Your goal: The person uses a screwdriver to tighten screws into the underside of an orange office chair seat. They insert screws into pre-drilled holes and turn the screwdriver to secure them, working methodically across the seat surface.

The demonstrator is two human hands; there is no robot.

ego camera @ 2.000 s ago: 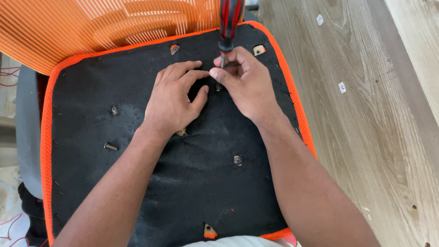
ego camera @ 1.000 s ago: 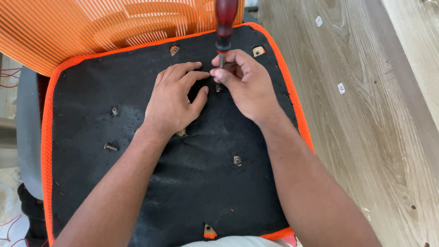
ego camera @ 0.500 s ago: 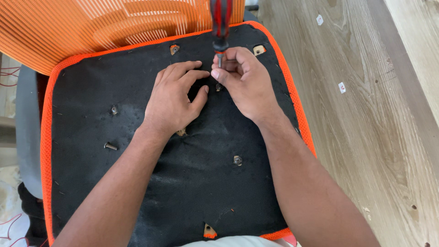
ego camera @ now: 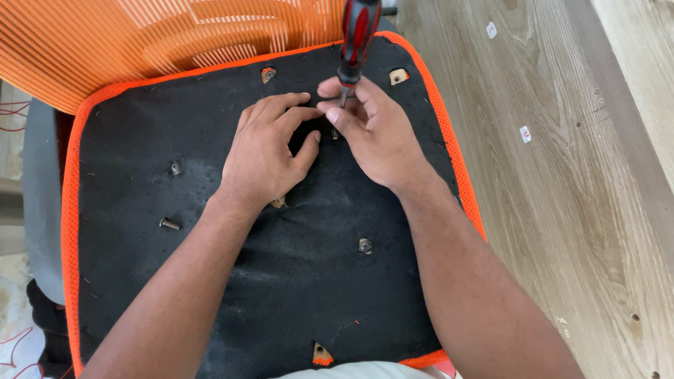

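Hiding the screwdriver's tip, the right hand pinches its shaft upright near the far edge of the black seat underside, handle cut off above; the left hand lies flat and open beside it, fingertips touching. A loose bolt lies near the seat's left edge

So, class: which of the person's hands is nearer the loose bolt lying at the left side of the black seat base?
Left. The left hand is right of the loose bolt; the right hand lies farther right, gripping the screwdriver.
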